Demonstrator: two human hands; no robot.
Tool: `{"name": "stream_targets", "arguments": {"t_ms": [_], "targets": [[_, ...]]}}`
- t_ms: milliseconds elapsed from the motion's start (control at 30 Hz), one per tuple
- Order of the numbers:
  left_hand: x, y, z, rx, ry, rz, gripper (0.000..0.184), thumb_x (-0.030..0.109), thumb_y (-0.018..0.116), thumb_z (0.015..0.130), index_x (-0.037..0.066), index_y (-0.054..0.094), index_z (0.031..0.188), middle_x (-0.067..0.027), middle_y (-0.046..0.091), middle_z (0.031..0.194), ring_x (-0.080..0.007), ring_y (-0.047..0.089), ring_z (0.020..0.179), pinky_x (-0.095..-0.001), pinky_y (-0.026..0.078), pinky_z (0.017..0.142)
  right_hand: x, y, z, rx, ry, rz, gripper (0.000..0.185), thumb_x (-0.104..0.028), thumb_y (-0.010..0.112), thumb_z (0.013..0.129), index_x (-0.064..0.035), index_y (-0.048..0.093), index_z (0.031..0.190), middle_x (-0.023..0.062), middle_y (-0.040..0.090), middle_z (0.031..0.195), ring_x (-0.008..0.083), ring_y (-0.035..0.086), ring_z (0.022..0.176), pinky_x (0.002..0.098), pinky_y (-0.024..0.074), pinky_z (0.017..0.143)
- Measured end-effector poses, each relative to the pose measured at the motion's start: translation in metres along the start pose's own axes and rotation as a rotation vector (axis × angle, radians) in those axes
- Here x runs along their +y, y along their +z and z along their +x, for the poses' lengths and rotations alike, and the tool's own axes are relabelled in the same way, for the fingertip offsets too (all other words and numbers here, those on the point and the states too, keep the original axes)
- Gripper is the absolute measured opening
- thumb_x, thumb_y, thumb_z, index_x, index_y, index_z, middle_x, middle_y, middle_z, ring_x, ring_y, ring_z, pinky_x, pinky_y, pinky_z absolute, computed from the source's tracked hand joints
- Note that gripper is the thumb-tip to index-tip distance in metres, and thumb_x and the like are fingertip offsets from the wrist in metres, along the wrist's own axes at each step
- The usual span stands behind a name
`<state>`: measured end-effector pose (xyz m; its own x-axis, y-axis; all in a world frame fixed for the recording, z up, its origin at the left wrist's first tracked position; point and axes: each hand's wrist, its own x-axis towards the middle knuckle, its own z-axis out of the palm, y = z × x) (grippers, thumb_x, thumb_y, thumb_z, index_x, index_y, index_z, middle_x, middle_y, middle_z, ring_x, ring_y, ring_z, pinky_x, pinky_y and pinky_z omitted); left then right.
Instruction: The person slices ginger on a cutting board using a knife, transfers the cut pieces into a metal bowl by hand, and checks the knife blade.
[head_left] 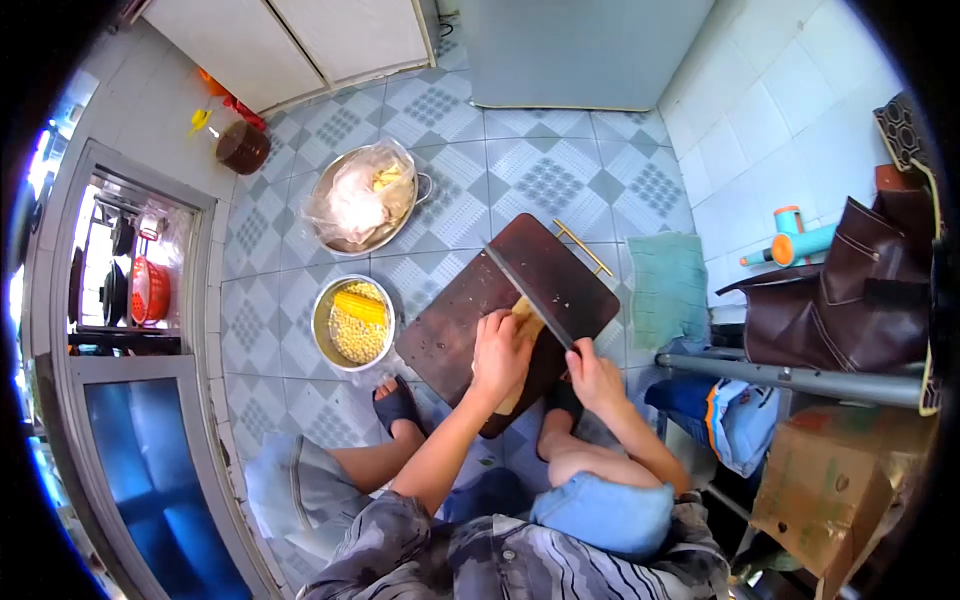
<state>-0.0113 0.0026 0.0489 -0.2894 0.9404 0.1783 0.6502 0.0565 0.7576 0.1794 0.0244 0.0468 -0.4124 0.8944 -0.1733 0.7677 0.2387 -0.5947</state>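
Observation:
In the head view my right hand [595,378] grips the handle of a kitchen knife [532,300], its long blade pointing up and left over the dark brown cutting board [455,320]. My left hand [500,352] is closed over a long, pale tan piece of food [527,314] that lies on the board; its exact kind I cannot make out. The blade is beside the far end of this piece, just right of my left fingers. Whether the edge touches it, I cannot tell. Small pale bits dot the board's right part.
Left of the board stands a metal pot [318,322] of corn kernels with a corn cob [360,307]. Behind it, a metal basin [400,222] holds a plastic bag [365,195]. A gold-coloured rack [583,247] and green mat [668,290] lie right. A cardboard box [825,470] sits on the right shelf.

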Motion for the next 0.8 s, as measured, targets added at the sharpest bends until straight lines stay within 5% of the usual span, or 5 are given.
{"name": "stream_targets", "arguments": {"t_ms": [133, 267, 800], "targets": [[0.003, 0.014, -0.003, 0.130, 0.154, 0.126, 0.035, 0.003, 0.068, 0.067, 0.002, 0.061, 0.102, -0.0176, 0.056, 0.108, -0.0373, 0.050, 0.103, -0.0440, 0.043, 0.091, -0.013, 0.001, -0.014, -0.051, -0.024, -0.132, 0.027, -0.033, 0.042, 0.097, -0.0066, 0.043, 0.100, 0.0235, 0.063, 0.068, 0.0451, 0.061, 0.061, 0.0570, 0.0458, 0.054], [-0.012, 0.022, -0.007, 0.033, 0.184, 0.118, 0.036, 0.004, 0.071, 0.063, 0.000, 0.061, 0.098, -0.0165, 0.057, 0.103, -0.0351, 0.052, 0.101, -0.0413, 0.045, 0.089, -0.016, 0.002, -0.019, -0.064, 0.051, -0.188, 0.023, -0.032, 0.041, 0.097, -0.0099, 0.044, 0.101, 0.0207, 0.065, 0.072, 0.0457, 0.061, 0.065, 0.0574, 0.0459, 0.060], [-0.012, 0.029, -0.007, 0.145, -0.052, -0.030, 0.049, 0.004, 0.076, 0.055, 0.001, 0.061, 0.101, -0.0163, 0.057, 0.108, -0.0359, 0.053, 0.105, -0.0420, 0.045, 0.091, -0.039, 0.025, 0.013, -0.106, 0.051, -0.318, 0.026, -0.030, 0.041, 0.097, -0.0038, 0.045, 0.099, 0.0201, 0.064, 0.066, 0.0412, 0.063, 0.058, 0.0519, 0.0501, 0.052]]}}
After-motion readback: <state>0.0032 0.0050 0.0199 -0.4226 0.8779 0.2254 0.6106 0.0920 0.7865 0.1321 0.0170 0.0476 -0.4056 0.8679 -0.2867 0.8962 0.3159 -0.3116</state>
